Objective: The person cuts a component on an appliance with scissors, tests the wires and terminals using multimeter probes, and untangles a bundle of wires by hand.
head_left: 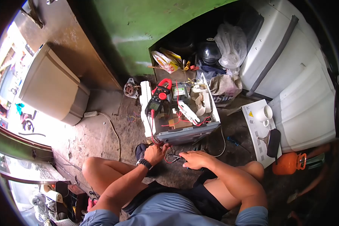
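Note:
My left hand [153, 154], with a dark watch on its wrist, is closed around a red test lead [152, 130] at the front edge of an opened appliance housing [188, 133]. The lead runs down from a red and black clamp meter [159, 96] lying on the housing's left side. My right hand [195, 159] is pinched on a thin dark test probe [173, 155] just to the right; its fingertips are partly hidden. Inside the housing are a grey box with a green label [179, 92], a white plastic strip [189, 112] and red wires.
A small motor [131, 89] lies behind the housing's left side. At right, a white mug [263, 113] and a black case [274, 143] sit on a printed panel [254, 130]. An orange gas canister [286, 163] is beyond. A cable [115, 130] crosses the floor at left.

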Demonstrator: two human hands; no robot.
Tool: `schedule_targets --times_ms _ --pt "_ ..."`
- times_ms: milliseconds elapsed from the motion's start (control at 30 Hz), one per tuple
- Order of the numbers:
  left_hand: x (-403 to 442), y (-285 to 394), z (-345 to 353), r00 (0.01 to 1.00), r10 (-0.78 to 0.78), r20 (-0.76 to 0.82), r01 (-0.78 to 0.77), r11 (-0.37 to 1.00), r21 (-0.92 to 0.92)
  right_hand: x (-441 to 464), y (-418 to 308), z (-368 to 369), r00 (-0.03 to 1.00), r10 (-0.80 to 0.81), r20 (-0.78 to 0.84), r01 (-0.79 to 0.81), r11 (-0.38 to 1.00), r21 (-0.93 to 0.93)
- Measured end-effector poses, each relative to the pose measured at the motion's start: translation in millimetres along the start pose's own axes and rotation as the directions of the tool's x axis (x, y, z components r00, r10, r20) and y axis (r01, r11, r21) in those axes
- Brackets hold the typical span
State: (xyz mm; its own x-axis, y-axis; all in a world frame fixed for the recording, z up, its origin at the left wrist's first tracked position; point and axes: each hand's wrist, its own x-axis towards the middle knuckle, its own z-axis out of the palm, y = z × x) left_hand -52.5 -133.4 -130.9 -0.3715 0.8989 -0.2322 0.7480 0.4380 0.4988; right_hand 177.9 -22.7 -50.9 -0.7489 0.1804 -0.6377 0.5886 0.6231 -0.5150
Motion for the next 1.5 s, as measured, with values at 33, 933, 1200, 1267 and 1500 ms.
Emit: schedule_targets --times_ms 33,933,1200,1267,1500 --pt "0 1 -2 1.0 -0.021 -0.009 0.021 0.999 0.038 1 1 2 1.0 -0.014 -0.01 0.014 1.0 0.0" --pt "-63 42 -53 0.827 0.504 0.25 0.176 0.191 -0.966 -33 -3 -35 0.989 -0.044 0.144 0.043 0.999 0.011" --pt "-58 81 -21 0.627 0.736 0.253 -0.458 0.612 -0.645 -123 -51 -66 0.936 -0.263 -0.236 0.264 0.964 -0.028" --pt "-57 84 9 0.565 0.769 0.299 -0.533 0.617 -0.579 -129 -62 -64 0.784 -0.48 -0.393 0.527 0.85 0.014" --pt "-68 128 -8 0.578 0.816 0.025 -0.543 0.407 -0.735 -151 -60 -80 0.764 -0.43 -0.481 0.6 0.747 0.286"
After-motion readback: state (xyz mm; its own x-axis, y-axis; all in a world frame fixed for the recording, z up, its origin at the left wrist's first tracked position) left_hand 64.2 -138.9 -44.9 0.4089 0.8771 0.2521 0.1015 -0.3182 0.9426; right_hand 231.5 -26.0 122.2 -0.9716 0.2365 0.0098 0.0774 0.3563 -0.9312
